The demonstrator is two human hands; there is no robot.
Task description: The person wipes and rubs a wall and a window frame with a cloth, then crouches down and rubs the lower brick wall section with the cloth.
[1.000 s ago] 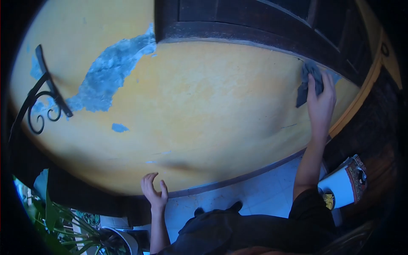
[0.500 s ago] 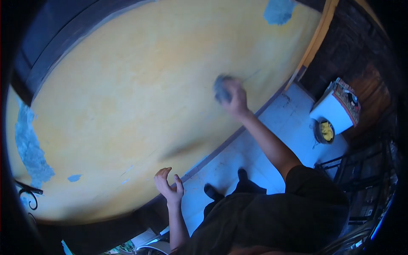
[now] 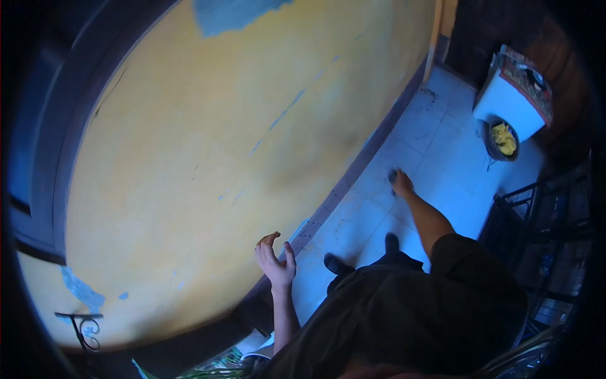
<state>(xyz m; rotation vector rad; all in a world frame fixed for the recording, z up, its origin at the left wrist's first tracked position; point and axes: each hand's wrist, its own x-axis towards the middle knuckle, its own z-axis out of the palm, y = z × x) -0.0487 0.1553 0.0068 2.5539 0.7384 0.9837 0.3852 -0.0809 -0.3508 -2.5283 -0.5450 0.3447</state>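
Observation:
My right hand [image 3: 403, 184] is out over the tiled floor, its fingers closed round a small dark grey pad [image 3: 393, 175]. Whether that pad is a sponge or a folded cloth I cannot tell. A gap separates this hand from the wall. My left hand [image 3: 276, 265] is raised near the lower part of the yellow wall [image 3: 214, 120], fingers spread and curved, holding nothing. Blue-grey bare patches [image 3: 237, 14] and thin scratches mark the wall's paint.
Tiled floor [image 3: 435, 145] runs along the wall's dark skirting. A white box [image 3: 511, 104] and a dark bucket [image 3: 503, 140] with yellow material stand at the far right. A black metal rack [image 3: 536, 240] is at my right; a scrolled iron bracket [image 3: 88, 331] juts out lower left.
My right hand has come off the wall, moving down and right over the floor with the grey pad. My view has shifted along the wall; the left hand stays raised and open.

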